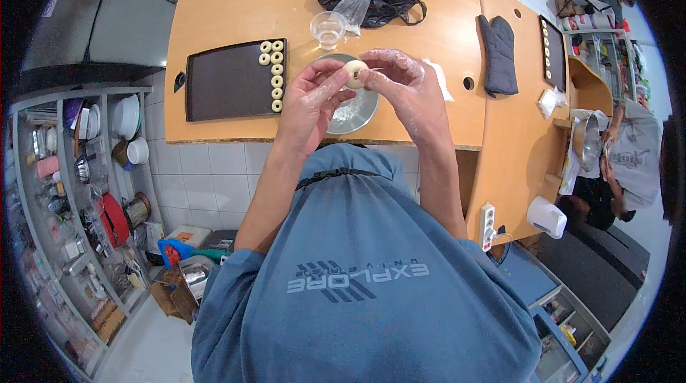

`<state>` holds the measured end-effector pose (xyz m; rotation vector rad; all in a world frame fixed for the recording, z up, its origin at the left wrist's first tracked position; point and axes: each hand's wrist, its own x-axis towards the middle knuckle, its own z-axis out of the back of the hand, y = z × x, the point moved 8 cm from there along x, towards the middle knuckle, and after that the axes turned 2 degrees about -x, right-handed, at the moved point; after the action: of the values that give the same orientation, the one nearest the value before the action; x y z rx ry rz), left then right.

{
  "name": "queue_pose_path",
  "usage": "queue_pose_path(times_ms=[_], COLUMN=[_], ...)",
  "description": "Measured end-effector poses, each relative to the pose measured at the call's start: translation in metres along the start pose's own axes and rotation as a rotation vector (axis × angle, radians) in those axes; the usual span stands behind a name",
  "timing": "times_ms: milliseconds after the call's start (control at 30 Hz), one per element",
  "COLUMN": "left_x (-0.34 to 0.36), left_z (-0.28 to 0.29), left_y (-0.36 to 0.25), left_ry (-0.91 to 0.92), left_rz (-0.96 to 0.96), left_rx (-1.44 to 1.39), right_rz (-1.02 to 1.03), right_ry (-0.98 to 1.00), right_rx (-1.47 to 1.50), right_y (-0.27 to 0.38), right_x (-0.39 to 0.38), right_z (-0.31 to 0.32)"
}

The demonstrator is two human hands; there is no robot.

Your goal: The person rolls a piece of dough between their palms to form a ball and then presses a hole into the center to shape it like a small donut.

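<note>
A pale ring of dough (pixel 353 67) is held up between my two floury hands. My left hand (pixel 314 93) pinches its left side with thumb and fingers. From the other side, my right hand (pixel 407 83) grips it, the thumb close to the ring's small hole. Below the hands stands a metal bowl (pixel 350 120) with white flour in it, partly hidden by them. On the left lies a dark baking tray (pixel 221 90); several similar dough rings (pixel 277 81) line its right edge and far right corner.
Beyond the bowl are a clear plastic tub (pixel 328 31) and a black plastic bag (pixel 389 3). To the right lie a dark oven mitt (pixel 500 54) and another tray of dough pieces (pixel 554 54). A power strip (pixel 487 226) sits near the right table edge. Another person (pixel 622 161) holds a metal bowl at far right.
</note>
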<state>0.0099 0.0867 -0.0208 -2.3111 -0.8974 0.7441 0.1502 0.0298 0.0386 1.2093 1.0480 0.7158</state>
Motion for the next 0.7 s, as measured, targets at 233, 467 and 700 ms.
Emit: queue_pose_path(times_ms=[233, 467, 700], left_x=[-0.0009, -0.003, -0.0011], left_z=[-0.0016, -0.0073, -0.0013], left_y=[0.007, 0.0055, 0.0097], left_ry=[0.123, 0.147, 0.098], left_rz=[0.099, 0.052, 0.119], left_rx=[-0.222, -0.236, -0.213], right_rz=[-0.009, 0.005, -0.008], right_ry=[0.011, 0.046, 0.02], right_rx=[0.011, -0.045, 0.027], right_y=[0.0039, 0.0048, 0.0046], right_x=[-0.0027, -0.0032, -0.0032], right_z=[-0.0039, -0.0054, -0.0048])
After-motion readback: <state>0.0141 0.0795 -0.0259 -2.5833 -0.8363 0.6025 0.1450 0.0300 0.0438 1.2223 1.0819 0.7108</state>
